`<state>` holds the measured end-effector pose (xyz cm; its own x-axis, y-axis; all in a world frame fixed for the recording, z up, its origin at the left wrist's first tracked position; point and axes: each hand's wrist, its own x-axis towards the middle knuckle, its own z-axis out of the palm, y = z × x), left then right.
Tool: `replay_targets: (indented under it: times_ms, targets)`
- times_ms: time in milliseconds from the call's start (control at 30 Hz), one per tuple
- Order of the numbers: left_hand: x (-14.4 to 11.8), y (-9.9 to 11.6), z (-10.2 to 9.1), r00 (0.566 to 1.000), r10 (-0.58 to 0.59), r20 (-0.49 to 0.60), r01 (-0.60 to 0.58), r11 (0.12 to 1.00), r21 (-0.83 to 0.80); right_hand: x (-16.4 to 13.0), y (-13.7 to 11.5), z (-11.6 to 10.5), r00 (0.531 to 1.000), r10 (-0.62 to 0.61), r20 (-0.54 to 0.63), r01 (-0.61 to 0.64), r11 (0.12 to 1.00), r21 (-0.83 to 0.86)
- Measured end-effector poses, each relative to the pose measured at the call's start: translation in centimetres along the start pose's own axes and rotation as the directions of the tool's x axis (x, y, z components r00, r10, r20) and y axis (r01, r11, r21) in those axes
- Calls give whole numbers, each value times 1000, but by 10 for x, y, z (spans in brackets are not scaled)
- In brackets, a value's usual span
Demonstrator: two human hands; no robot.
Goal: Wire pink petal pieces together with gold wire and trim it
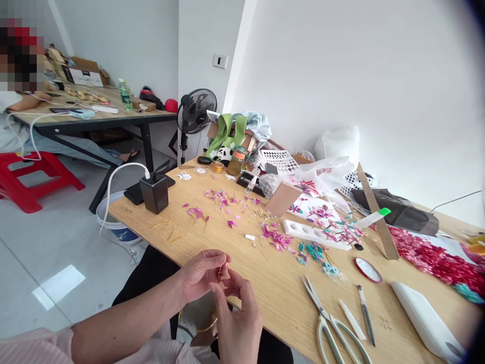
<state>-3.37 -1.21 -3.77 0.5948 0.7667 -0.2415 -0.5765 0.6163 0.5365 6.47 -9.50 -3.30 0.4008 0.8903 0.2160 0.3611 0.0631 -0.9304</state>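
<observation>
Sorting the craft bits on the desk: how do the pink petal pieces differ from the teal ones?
The pink petal pieces are many and scattered widely across the table; the teal pieces are few, in one small cluster. Pink lie farther from the scissors, teal just above them. Both are small, shiny and lie loose on the wood.

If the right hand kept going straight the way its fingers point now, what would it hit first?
The right hand points up and left, so it would first meet the left hand, already almost touching around the thin gold wire. Beyond that, probably bare table; depth is unclear.
</observation>
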Motion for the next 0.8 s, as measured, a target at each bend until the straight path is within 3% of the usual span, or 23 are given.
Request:
replay_targets:
  times_ms: [167,467,800]
  targets:
    - [-1,-1,4,1000,10,-14,-10,999,46,-6,0,6,989,-119,-91,109,988,-111]
    - [-1,-3,7,997,7,77,-8,1000,18,-8,3,3,949,-306,-73,267,906,-329]
    - [-2,-3,13,999,-2,47,1,999,34,-11,6,2,944,-326,-57,284,887,-364]
